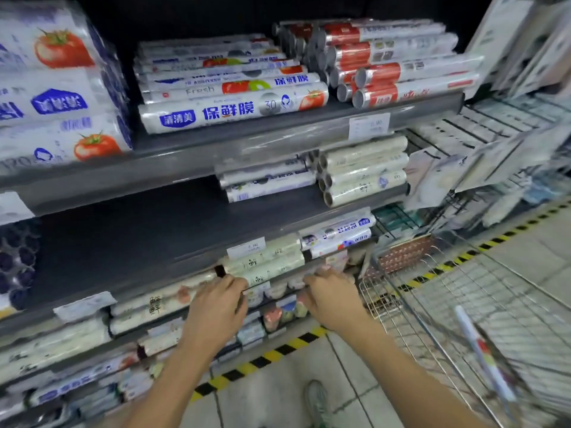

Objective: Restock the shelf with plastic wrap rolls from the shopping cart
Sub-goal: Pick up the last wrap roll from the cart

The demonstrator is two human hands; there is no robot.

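A stack of pale green plastic wrap rolls (265, 262) lies on a low shelf under a price tag. My left hand (216, 307) and my right hand (332, 299) are at the front of that stack, fingers curled at the two ends of the lowest front roll (262, 281). How firmly they hold it is blurred. The wire shopping cart (438, 291) stands at my right, and one white roll with red and yellow print (482, 350) lies in it.
Above the hands, a dark grey shelf (139, 239) holds rolls only at its right end (361, 171). The top shelf carries blue-printed rolls (231, 109) and red-labelled rolls (395, 72). Hanging packets (463, 168) jut out at the right. My shoe (318, 403) is on the tiled floor.
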